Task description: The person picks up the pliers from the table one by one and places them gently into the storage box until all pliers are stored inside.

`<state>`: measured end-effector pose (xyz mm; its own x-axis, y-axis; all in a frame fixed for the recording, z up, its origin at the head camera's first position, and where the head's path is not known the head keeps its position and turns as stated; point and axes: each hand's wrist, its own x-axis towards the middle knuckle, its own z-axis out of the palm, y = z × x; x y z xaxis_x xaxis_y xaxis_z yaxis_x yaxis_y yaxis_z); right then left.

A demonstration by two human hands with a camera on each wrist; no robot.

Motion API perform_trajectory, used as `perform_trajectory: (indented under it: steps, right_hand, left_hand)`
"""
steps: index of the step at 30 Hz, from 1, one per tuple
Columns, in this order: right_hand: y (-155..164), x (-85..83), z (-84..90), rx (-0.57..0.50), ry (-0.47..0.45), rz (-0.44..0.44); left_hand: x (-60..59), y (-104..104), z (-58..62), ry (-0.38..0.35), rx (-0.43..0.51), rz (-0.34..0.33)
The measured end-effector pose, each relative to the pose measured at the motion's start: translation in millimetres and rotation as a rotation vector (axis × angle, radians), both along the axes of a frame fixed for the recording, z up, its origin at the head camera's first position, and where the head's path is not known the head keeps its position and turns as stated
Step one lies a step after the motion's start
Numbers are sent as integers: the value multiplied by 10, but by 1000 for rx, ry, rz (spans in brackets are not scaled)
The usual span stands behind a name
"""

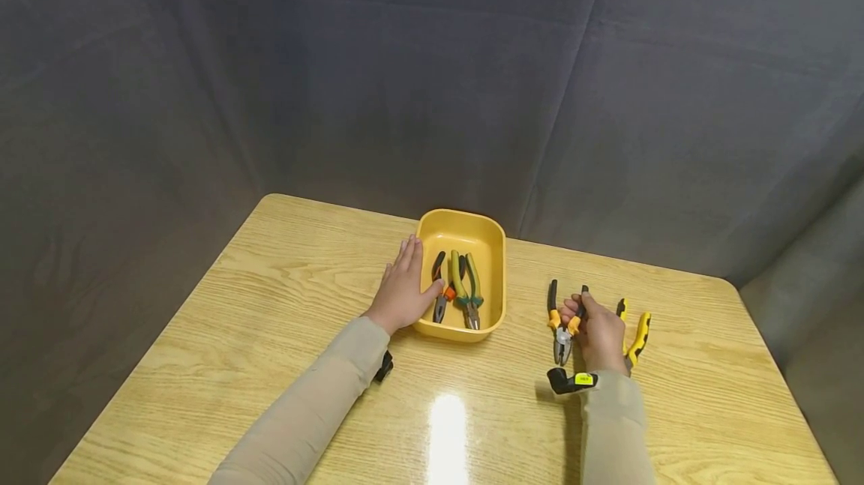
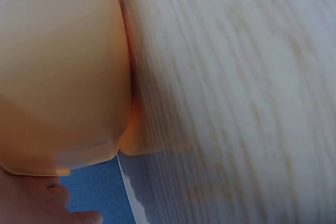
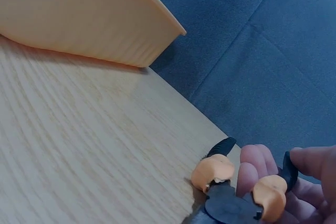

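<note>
Pliers [image 1: 562,324] grasped near the joint by the right hand [image 1: 599,335]
Slipping is risked by so shallow a grip; the tray [image 1: 496,245] is steadied by the flat, released left hand [image 1: 402,291].

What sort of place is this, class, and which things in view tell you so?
Probably a staged recording or demonstration booth rather than a real workshop: a wooden table stands closed in by grey fabric backdrop, and it bears only a yellow tray of pliers, with the right hand gripping black-and-yellow pliers.
</note>
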<state>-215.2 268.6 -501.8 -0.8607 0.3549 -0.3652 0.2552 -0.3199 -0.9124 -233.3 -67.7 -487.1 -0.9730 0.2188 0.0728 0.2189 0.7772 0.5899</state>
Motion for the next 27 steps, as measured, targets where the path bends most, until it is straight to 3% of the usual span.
perform_trajectory:
  steps: [13, 27]
  right_hand:
    - [-15, 30, 4, -27, 29, -2]
    - [-61, 95, 22, -46, 3, -26]
  left_hand:
    - [2, 7, 5, 10, 5, -1]
    - [50, -29, 20, 12, -1, 4]
